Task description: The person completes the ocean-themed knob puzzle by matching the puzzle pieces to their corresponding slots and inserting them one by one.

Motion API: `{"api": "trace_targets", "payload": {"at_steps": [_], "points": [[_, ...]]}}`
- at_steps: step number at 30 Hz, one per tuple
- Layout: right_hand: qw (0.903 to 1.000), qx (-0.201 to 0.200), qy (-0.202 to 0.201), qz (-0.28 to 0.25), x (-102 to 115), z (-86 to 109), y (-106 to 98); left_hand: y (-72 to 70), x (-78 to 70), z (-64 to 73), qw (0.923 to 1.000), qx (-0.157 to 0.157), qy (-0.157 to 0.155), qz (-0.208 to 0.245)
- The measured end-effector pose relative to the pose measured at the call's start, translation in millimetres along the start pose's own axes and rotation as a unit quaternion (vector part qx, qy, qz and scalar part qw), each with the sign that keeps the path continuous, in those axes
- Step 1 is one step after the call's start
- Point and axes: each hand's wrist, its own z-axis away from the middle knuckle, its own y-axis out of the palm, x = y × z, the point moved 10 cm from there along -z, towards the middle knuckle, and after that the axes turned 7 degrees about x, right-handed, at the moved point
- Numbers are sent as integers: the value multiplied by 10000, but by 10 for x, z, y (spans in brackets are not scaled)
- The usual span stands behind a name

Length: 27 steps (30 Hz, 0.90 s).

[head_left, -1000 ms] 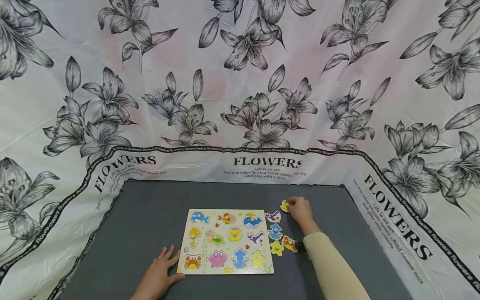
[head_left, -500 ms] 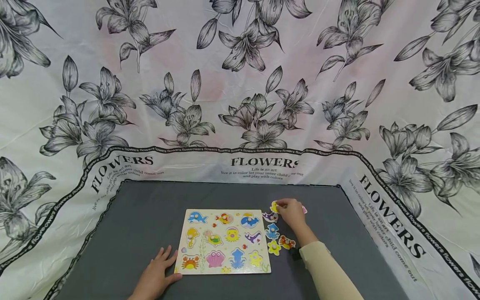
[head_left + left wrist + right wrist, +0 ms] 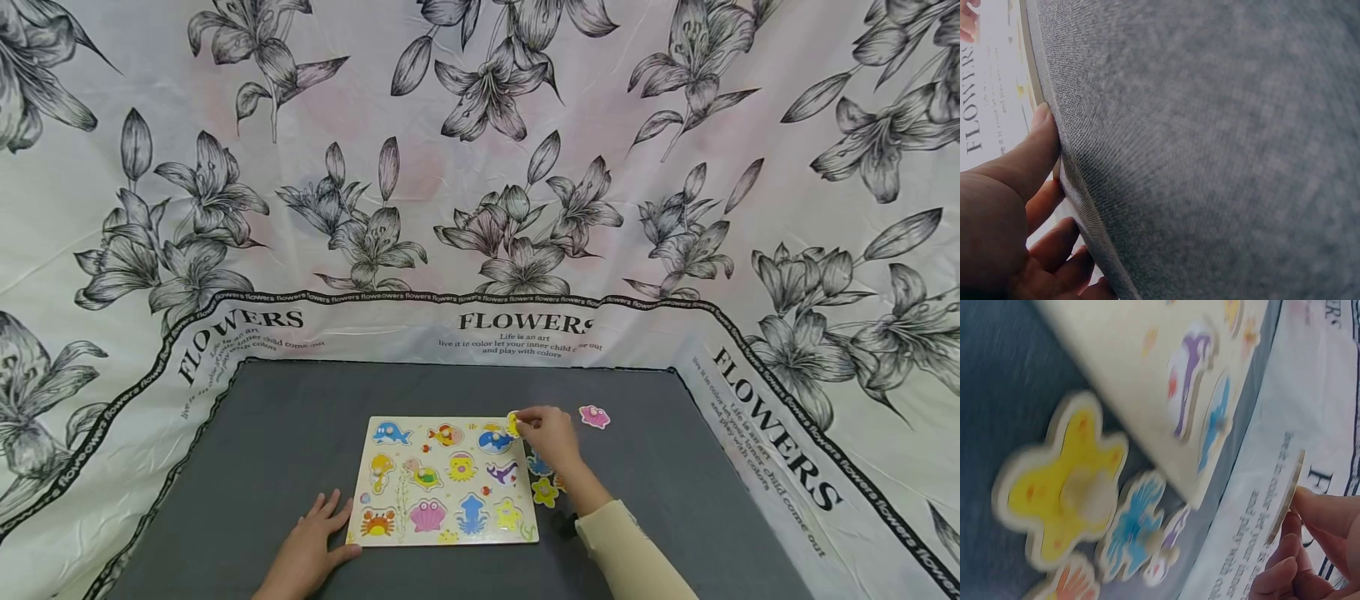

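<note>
My right hand [image 3: 547, 435] pinches a yellow puzzle piece [image 3: 512, 423] between thumb and fingers, over the top right corner of the puzzle board [image 3: 527, 492]. In the right wrist view this piece [image 3: 1287, 503] shows nearly edge-on, raised off the table. The board is cream-coloured, with several rows of bright sea animals. My left hand [image 3: 311, 537] rests at the board's lower left corner, fingers spread and touching the edge. In the left wrist view, its thumb [image 3: 1038, 147] lies along that edge.
Right of the board lie a yellow starfish piece [image 3: 1041, 494], a blue squid piece [image 3: 1129, 531], a purple-and-white piece [image 3: 1169, 547] and an orange piece [image 3: 1075, 581]. A pink shell piece [image 3: 595, 417] lies farther right. Flower-printed cloth [image 3: 345, 325] surrounds the grey tabletop [image 3: 300, 417].
My right hand has carried the yellow piece leftward from the table to over the board's corner, uncovering the pink shell piece. My left hand stays at the board's corner.
</note>
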Motion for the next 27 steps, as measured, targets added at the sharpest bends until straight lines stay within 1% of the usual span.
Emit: {"api": "trace_targets", "payload": {"at_steps": [9,12,21,25,27], "points": [[9997,242,17,97,150,74,190,10,10,4,10000,21,-54,58],[9995,303,-38,98,207,103,239,5,15,7,9999,8,-70,81],[9973,619,-406,18,413,188,434,-6,8,13,10000,-14,-47,77],[9961,652,-593,7,512,214,530,-19,1,22,10000,-65,-10,52],[9956,653,-665,88,549,220,583,-26,-4,31,9999,-92,18,50]]}}
